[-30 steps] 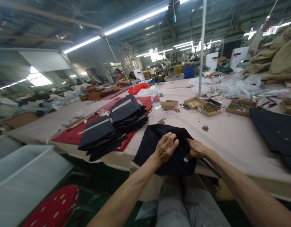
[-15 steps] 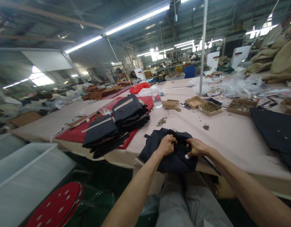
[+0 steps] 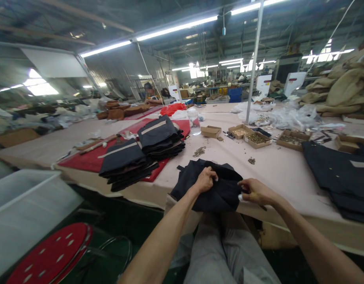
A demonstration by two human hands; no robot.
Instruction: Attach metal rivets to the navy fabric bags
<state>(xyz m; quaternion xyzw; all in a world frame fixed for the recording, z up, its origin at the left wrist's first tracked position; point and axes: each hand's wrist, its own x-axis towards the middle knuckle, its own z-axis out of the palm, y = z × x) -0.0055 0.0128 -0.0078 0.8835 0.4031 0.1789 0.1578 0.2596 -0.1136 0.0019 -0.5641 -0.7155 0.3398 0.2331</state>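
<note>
A dark, bag-like fabric piece (image 3: 220, 197) lies bunched at the table's front edge, partly over my lap, with a small tab sticking out at its left. My left hand (image 3: 206, 179) is closed on its upper folds, fingertips tucked into the cloth. At the right edge of the fabric, my right hand (image 3: 254, 191) is curled in a pinch. Something slim and dark shows between its fingers and below the palm, too small to name. White wrapping covers a fingertip of that hand.
Stacked dark fabric pieces (image 3: 125, 157) rest on a red mat (image 3: 81, 159) at left. Small cardboard boxes of metal parts (image 3: 257, 139), loose rings (image 3: 199, 151) and a metal pole (image 3: 254, 63) stand beyond. More dark fabric (image 3: 332, 177) lies right; a red stool (image 3: 48, 252) stands lower left.
My right hand has drawn back to the right, out of the fabric's folds to its edge. My left hand keeps its grip. The view has shifted slightly.
</note>
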